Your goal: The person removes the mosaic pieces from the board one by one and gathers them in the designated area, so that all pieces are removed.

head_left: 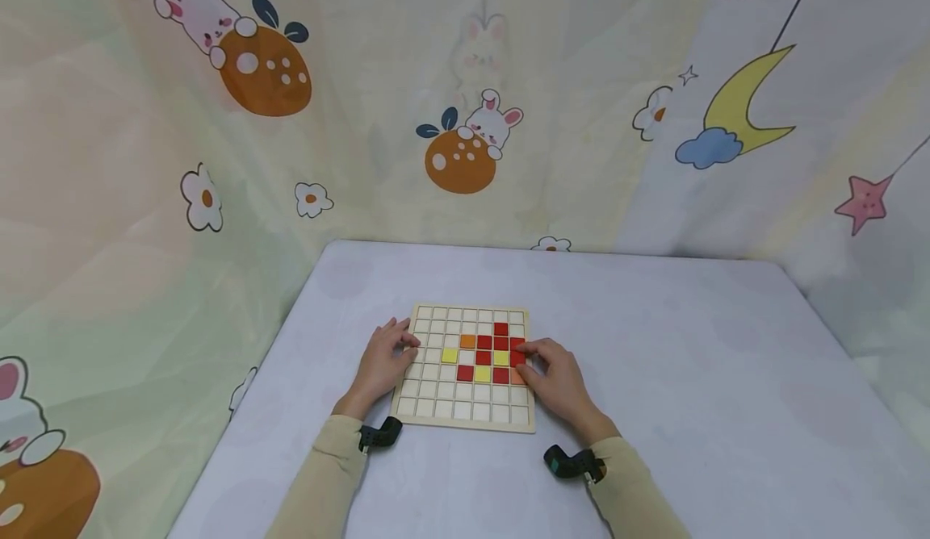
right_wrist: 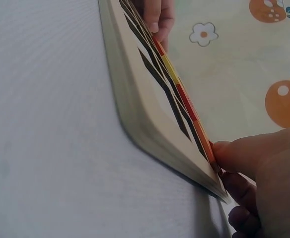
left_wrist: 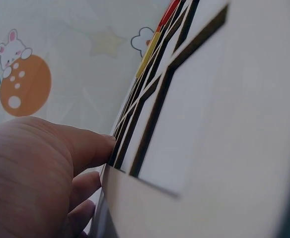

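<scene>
White surface [head_left: 697, 337], lower center: left hand [head_left: 379, 360] and right hand [head_left: 561, 376] pinch a grid board [head_left: 462, 424], colored tiles [head_left: 483, 357] placed, most cells [head_left: 444, 390] bare.

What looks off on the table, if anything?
Nothing stands out. The coloured tiles appear to sit within the board's grid, with no spill or damage visible. The left hand and right hand grip opposite edges; fingers partly cover the rightmost tiles.

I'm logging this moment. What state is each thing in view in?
Grid board: partly filled, many cells bare
Red tiles: set in cells
Yellow tiles: set in cells
Orange tiles: set in cells
Left hand: holding the board's left edge
Right hand: holding the board's right edge
Wrist cameras: worn on both wrists
</scene>
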### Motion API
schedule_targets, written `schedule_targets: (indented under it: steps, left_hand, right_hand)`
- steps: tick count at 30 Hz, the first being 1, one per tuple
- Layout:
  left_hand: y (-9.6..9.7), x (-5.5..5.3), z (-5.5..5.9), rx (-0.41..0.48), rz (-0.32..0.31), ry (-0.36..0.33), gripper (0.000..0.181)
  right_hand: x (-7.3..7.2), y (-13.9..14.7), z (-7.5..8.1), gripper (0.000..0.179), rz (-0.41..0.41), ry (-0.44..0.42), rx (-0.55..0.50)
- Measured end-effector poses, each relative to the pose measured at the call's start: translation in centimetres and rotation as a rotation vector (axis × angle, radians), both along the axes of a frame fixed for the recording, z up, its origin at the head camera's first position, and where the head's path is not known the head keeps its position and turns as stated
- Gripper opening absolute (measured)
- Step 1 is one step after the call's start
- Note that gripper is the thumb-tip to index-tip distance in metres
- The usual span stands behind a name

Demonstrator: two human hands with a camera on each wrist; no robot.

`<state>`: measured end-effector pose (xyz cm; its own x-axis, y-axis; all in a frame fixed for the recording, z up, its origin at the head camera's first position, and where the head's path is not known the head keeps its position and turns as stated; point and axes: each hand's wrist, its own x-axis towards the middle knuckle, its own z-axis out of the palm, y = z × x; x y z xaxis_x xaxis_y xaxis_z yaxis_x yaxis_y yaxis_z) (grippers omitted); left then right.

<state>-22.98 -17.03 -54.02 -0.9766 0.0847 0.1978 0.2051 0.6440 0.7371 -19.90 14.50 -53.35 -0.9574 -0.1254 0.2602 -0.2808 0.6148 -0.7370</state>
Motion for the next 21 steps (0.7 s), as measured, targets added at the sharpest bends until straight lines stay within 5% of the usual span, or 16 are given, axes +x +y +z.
schedule_targets:
  steps: [21]
  left_hand:
    - [0.0,0.0,0.0,-0.010,0.007,-0.022,0.006]
  right_hand:
    - [-0.5,1.0,0.3,0.030,-0.057,0.021,-0.006]
